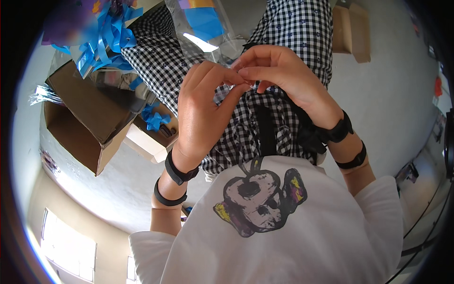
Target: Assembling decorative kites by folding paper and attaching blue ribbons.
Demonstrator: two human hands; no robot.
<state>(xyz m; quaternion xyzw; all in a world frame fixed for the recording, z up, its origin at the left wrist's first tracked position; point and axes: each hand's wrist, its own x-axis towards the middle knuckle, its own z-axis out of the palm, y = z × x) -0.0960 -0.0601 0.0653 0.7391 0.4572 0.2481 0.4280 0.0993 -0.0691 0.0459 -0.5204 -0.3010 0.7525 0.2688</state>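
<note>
In front of my lap my two hands meet, fingertips close together. My left hand (201, 102) is closed in a pinch of thumb and forefinger. My right hand (286, 75) pinches right beside it, the other fingers curled. Between them is the near end of a clear plastic bag (224, 40), whose thin film is hard to make out at the fingertips. The bag stretches away over my checked trousers (295, 28), with a blue piece (203, 22) and some orange and purple showing inside it.
At the upper left hang glossy blue ribbons (106, 40) beside a blurred purple shape (71, 23). Below them stands an open cardboard box (90, 104), next to a smaller box (149, 142) holding a blue bow (156, 118). Another cardboard box (352, 31) sits at the far right.
</note>
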